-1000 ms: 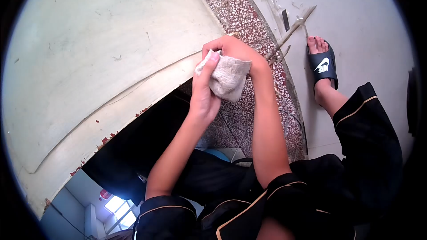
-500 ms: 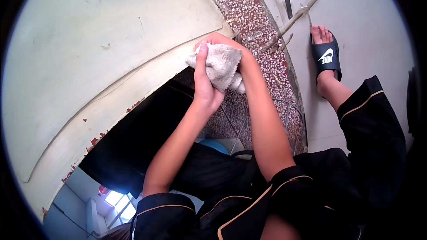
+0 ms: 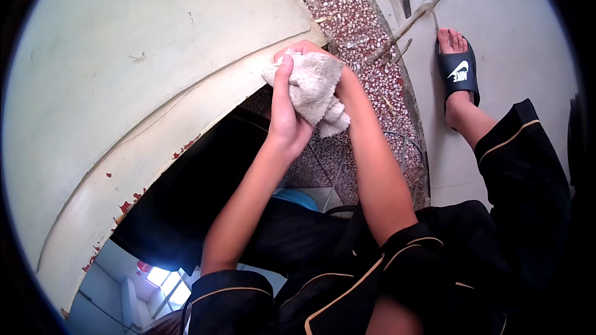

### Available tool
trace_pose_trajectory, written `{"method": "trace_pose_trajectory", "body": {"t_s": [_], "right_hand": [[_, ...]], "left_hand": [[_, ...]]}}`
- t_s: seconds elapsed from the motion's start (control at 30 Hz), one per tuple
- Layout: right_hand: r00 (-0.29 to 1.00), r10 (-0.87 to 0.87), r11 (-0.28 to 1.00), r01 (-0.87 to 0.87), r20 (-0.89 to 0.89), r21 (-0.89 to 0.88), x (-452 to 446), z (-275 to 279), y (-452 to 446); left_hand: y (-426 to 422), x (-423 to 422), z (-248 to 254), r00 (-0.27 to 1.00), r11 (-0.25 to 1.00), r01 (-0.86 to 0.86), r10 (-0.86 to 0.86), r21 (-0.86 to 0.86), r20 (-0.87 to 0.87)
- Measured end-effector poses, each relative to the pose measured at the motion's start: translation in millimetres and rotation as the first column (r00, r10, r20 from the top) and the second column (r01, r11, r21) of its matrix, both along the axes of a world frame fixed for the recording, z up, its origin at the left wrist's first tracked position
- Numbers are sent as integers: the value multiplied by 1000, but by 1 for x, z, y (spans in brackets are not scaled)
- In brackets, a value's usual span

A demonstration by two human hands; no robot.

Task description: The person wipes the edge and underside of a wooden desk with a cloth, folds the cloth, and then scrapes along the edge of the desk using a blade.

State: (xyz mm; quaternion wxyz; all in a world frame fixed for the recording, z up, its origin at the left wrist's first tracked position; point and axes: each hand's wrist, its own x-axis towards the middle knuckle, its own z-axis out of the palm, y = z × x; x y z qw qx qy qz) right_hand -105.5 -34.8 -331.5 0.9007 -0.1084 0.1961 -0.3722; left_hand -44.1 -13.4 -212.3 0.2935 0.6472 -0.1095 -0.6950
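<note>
A crumpled greyish-white cloth [image 3: 312, 84] is held between both hands, beside the chipped edge of a pale panel [image 3: 186, 111]. My left hand [image 3: 287, 111] is closed on the cloth, its thumb pressed up along the near side. Behind the cloth, my right hand [image 3: 305, 48] wraps round it from above; most of its fingers are hidden. A loose fold of the cloth hangs down beside my right forearm.
Red speckled stone flooring [image 3: 347, 18] curves past the panel. On the pale tiles lie a stick [image 3: 422, 11] and clear plastic scraps. A foot in a black slipper [image 3: 457, 71] rests at the right. Something blue [image 3: 297, 198] shows below the hands.
Both hands have moved slightly up and left with the cloth, staying closed on it. More of the cloth now hangs out at the lower right. The view has shifted a little.
</note>
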Motion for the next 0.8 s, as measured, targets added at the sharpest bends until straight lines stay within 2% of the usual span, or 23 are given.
{"method": "trace_pose_trajectory", "body": {"t_s": [0.07,0.1,0.13,0.2,0.27,0.3,0.4,0.43,0.47,0.53,0.67,0.73,0.77,0.8], "right_hand": [[954,-254,967,246,-159,-69,3,23,-1],[956,-167,985,155,-240,-70,1,32,-10],[903,-222,966,153,-367,-208,-3,45,-14],[928,-286,945,314,-238,89,14,38,-9],[973,-171,942,208,-155,263,8,31,-5],[955,-249,958,267,-161,102,8,31,0],[925,-297,950,310,-238,19,5,43,-4],[938,-262,965,246,-227,-96,3,44,-11],[965,-180,983,182,-190,-9,-4,58,-15],[972,-210,974,217,-106,65,7,33,-11],[973,-206,976,212,-104,46,1,35,-8],[938,-250,962,211,-240,-175,-9,64,-19],[990,-97,955,63,-104,-290,0,45,-31],[988,-112,949,76,-102,-306,4,37,-23]], "left_hand": [[-5,-2,10,998,999,43,-42,-32,44],[-9,3,16,999,998,53,-53,-28,5],[-11,7,19,998,998,58,-59,-22,-37],[-10,7,21,996,997,65,-67,-36,-59],[-9,5,14,997,998,66,-66,2,-38],[-8,2,8,999,999,49,-49,20,-2],[-11,1,16,998,999,42,-40,-34,56],[-13,6,13,998,996,44,-40,-84,48],[-14,3,20,999,997,28,-26,-74,27],[-11,5,15,997,997,54,-51,-46,49],[-8,2,5,997,1000,3,-4,13,75],[-14,-2,20,993,989,0,17,-146,115],[-16,-1,25,999,995,-2,7,-97,48],[-11,13,20,997,995,77,-76,-59,27]]}}
